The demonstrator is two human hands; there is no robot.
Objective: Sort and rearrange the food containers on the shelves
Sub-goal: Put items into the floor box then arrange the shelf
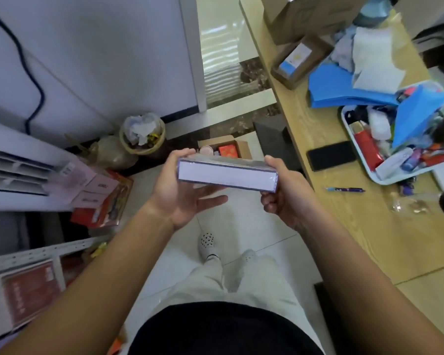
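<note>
The left hand (180,193) and right hand (283,193) each grip an end of the box (226,175). Keep it level toward the shelf (36,252)

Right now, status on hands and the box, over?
Left hand, right hand: each grips one end of wrapped box. Box over floor, not shelved. Open carton on floor ahead.

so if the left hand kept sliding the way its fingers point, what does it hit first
Probably the right hand: the left hand points its fingers along under the box toward it, though depth is unclear.
</note>
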